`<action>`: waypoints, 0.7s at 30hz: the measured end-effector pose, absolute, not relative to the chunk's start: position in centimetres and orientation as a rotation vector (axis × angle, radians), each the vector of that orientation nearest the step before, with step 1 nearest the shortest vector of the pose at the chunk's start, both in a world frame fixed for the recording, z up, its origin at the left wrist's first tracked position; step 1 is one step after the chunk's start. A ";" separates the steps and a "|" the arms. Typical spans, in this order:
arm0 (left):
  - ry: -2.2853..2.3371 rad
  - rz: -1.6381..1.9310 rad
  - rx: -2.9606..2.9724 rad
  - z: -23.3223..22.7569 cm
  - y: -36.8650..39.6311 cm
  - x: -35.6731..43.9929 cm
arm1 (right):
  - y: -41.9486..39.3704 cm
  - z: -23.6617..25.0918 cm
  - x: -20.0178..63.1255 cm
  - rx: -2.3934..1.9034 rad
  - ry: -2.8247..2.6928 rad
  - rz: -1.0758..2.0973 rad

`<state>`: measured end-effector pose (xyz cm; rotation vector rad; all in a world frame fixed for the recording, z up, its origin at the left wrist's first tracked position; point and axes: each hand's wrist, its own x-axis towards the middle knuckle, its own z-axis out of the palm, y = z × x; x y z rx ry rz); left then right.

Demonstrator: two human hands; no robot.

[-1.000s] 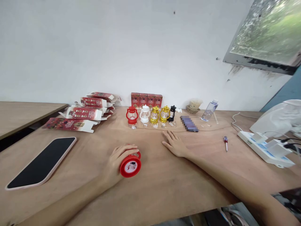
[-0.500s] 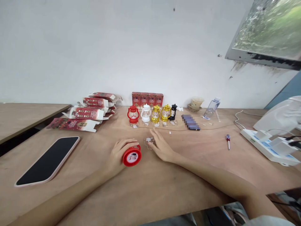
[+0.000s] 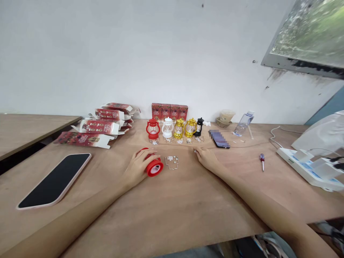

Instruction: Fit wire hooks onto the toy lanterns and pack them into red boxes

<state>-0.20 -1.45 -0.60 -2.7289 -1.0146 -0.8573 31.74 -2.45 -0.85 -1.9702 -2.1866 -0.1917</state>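
Since half a second ago, the right hand has slid away from the small clear part and gone to the right, so the part now lies bare on the wooden table. The left hand has pushed the red lamp a bit farther from the table edge.

Now the left hand curls over the red lamp, which lies on its side with its round bottom facing the camera. The fingers are bent around the top of it and the thumb is tucked under. The lamp is near the middle of the table, just left of the clear part.

The right hand lies flat on the table, palm down, with its fingers close together and pointing left. I cannot tell if the fingertips touch a tiny white bit there. It holds nothing.

Behind the hands, a row of little lamps stands upright: red, white, two gold ones and a black one. Four red boxes stand behind them by the wall. A heap of open boxes lies to the left. A big black phone lies near the left edge. A small screwdriver lies to the right, well apart from the right hand. A water bottle and a cup sit by the wall, and a white power strip is at the far right.
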 end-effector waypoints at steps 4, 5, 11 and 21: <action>-1.026 -0.786 -2.759 -0.3 -1.8 -0.1 | -2.5 -0.7 31.5 -1.938 -2.246 -0.207; -1.033 -0.787 -2.757 -0.3 -1.7 -0.1 | -2.6 -0.6 31.5 -1.924 -2.256 -0.207; -1.007 -0.800 -2.742 -0.7 -1.5 -0.2 | -2.5 -0.9 31.7 -1.870 -2.214 -0.199; -1.134 -0.869 -2.799 -0.6 -1.5 -0.1 | -2.4 -2.7 31.5 -1.635 -1.990 -0.068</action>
